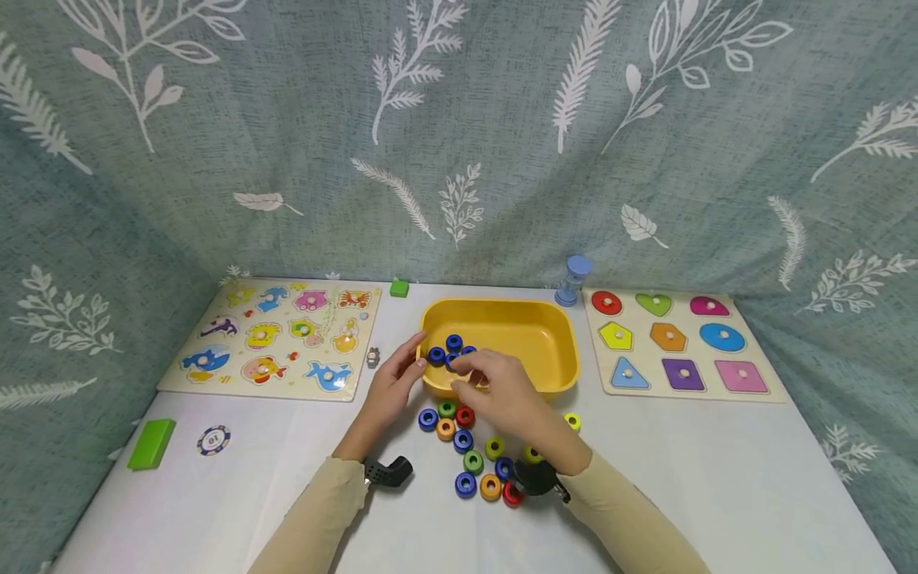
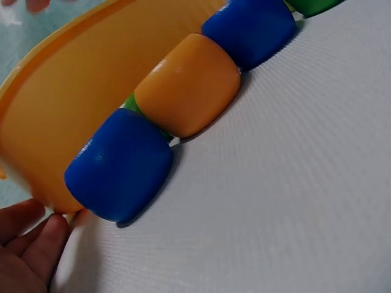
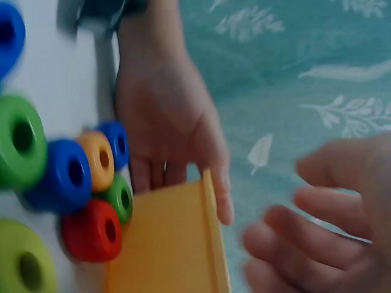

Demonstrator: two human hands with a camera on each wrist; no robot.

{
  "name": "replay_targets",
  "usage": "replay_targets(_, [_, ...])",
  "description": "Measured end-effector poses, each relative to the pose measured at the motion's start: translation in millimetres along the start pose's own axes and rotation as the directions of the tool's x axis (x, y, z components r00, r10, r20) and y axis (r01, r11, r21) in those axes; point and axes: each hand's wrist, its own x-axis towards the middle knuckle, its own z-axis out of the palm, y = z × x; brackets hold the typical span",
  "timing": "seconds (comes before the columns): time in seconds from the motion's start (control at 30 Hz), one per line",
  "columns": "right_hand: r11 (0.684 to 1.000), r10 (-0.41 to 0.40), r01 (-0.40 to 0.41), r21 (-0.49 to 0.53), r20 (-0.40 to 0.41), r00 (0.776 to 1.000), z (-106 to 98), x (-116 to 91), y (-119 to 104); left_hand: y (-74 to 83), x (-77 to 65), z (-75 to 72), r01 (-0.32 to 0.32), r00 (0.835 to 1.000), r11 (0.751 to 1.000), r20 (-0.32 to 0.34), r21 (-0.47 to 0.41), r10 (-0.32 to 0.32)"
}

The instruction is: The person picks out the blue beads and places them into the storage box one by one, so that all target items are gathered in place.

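Note:
My left hand [image 1: 387,387] grips the left end of a yellow plastic tub [image 1: 536,343], with the thumb over the rim and the fingers along its outside wall. Several blue rings [image 1: 437,363] lie inside the tub at its left end. Over the tub's front rim hovers my right hand [image 1: 502,391], its fingers loosely bent and nothing between them in the right wrist view. On the table before the tub are loose rings, among them a red ring [image 3: 85,235], an orange ring [image 2: 189,85], a blue ring [image 2: 119,165] and a light green ring [image 3: 13,159].
A sea-animal peg puzzle [image 1: 240,383] lies left and a shape puzzle [image 1: 634,319] right. A blue sand timer [image 1: 574,283] stands behind the tub. Green blocks [image 1: 152,445], a poker chip [image 1: 213,440] and a small grey figure [image 1: 373,357] are on the left side.

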Motion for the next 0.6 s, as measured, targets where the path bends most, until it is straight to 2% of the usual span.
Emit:
replay_targets(0.07, [0.999, 0.02, -0.025, 0.045, 0.108, 0.994, -0.6, -9.2, -2.6, 0.7, -0.4, 0.3, -0.002, 1.0, 1.0, -0.003, 0.004, 0.002])
replay_targets(0.13, [0.997, 0.051, -0.063, 0.053, 0.205, 0.977, 2.0, -16.0, -0.4, 0.9, -0.5, 0.7, -0.007, 1.0, 1.0, -0.005, 0.012, 0.007])
replay_targets(0.23, [0.998, 0.063, -0.069, 0.01, 0.288, 0.956, 10.5, -21.5, 5.7, 1.3, -0.9, 1.2, -0.014, 1.0, 1.0, -0.008, 0.02, 0.014])
replay_targets(0.33, [0.995, 0.066, -0.039, -0.093, 0.31, 0.948, 18.9, -23.5, 7.0, 0.8, -1.0, 1.2, -0.021, 1.0, 1.0, -0.008, 0.019, 0.022])
replay_targets(0.43, [0.982, 0.109, -0.051, -0.184, 0.318, 0.942, 23.8, -26.1, 4.6, -0.4, -0.7, 0.9, -0.022, 1.0, 1.0, -0.008, 0.014, 0.022])
replay_targets(0.6, [0.968, 0.141, -0.064, -0.244, 0.311, 0.94, 32.3, -32.9, 7.6, -1.1, -0.6, 1.2, -0.024, 1.0, 1.0, -0.01, 0.011, 0.024])
